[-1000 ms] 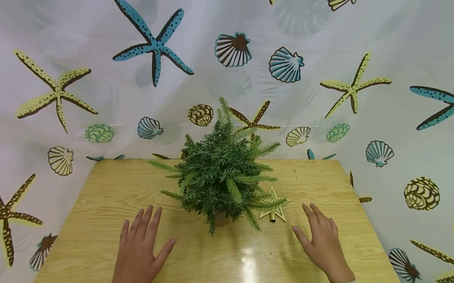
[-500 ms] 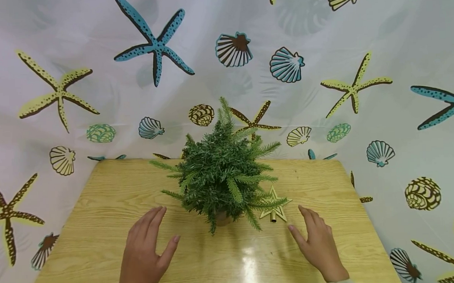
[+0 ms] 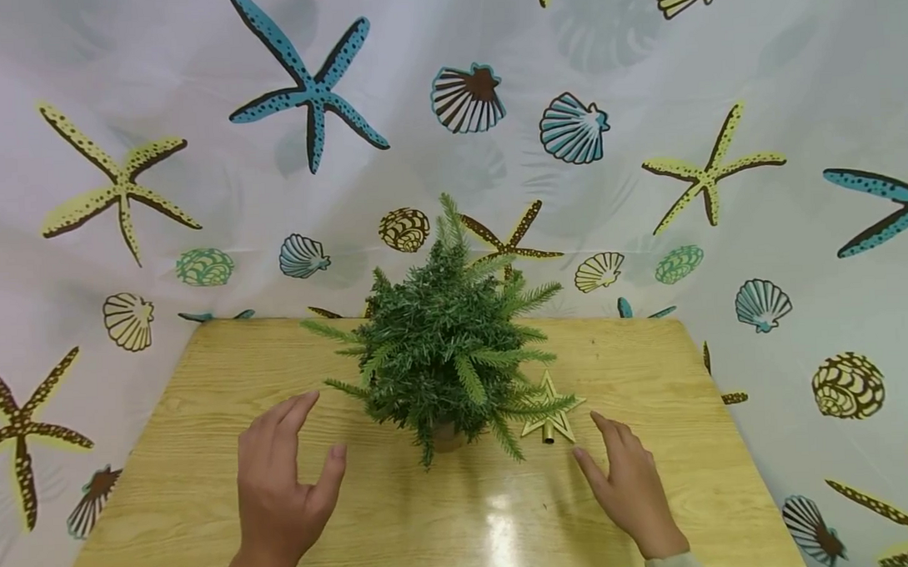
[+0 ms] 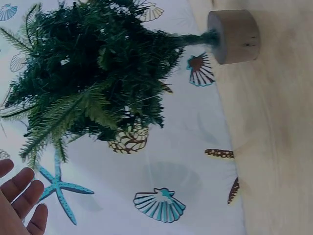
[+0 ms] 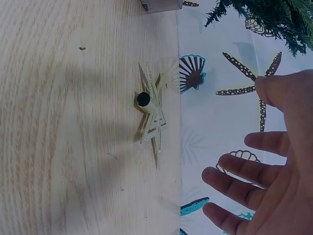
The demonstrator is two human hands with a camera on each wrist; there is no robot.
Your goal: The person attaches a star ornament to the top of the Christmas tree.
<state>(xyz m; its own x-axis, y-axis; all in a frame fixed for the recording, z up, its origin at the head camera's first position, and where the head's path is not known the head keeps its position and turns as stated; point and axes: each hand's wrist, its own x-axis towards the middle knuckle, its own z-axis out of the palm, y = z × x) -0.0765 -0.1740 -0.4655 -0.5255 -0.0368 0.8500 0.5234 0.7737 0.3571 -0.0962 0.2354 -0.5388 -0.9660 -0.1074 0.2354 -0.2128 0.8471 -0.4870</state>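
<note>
A small artificial Christmas tree (image 3: 441, 342) stands upright on the table, and the left wrist view shows its round wooden base (image 4: 239, 36). Beside it on the right lies a gold star tree topper (image 3: 548, 432), partly covered by branches in the head view. In the right wrist view the topper's hollow tube (image 5: 146, 100) faces the camera. My left hand (image 3: 281, 481) is raised to the left of the tree, thumb apart from the gently bent fingers, holding nothing. Just right of the star, my right hand (image 3: 628, 486) hovers with loose fingers and touches nothing.
The light wood table (image 3: 224, 375) carries the tree and the star. A white curtain (image 3: 241, 207) printed with starfish and shells hangs behind the table and along both sides. Glare shows on the front of the tabletop.
My left hand has turned from palm down to thumb side up, its fingers bending more. My right hand has shifted slightly left, closer to the star. Tree and star stay put.
</note>
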